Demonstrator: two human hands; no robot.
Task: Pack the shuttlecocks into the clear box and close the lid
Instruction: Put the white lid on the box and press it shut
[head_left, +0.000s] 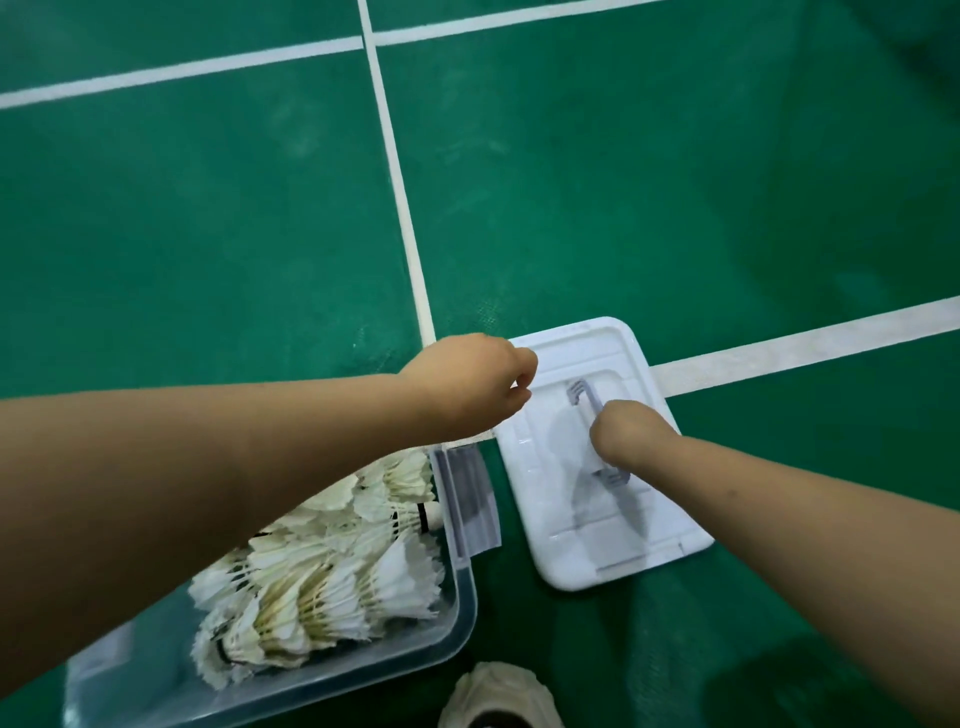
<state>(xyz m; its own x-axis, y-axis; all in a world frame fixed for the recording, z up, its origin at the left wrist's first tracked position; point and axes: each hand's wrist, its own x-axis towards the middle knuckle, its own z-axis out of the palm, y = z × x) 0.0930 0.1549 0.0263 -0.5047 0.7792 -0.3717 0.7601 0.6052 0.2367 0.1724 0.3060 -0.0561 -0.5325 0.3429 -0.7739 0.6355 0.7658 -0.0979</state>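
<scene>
While not yet fitted, entered apart from its box: lid (571, 545) — white moulded plastic, lying flat on green court floor (675, 182) just beside clear box (462, 613), across a white court line (779, 348). Grey handle (584, 395) at lid centre, gripped by right hand (631, 434), fingers curled round the bar. Left hand (467, 384) reached across the box to lid's far left corner, fingers tucked under and out of sight; cannot tell whether pinching the rim or merely touching. Shuttlecocks (332, 577): white, feathered, heaped inside clear box, several nested nose-in-skirt. Box latch (470, 499) hanging open on the side toward lid. Shoe toe (498, 696) at bottom edge. Handling, as judged: lid light and fairly stiff, some flex expected at corners; smooth surface, so best lifted by handle with the other hand steadying an edge, then set square on box rim. Feathers brittle and easily crushed; heap appears to sit about level with rim — not to be forced down under lid; taken by cork end if any need shifting. Box thin-walled, light even when full.
</scene>
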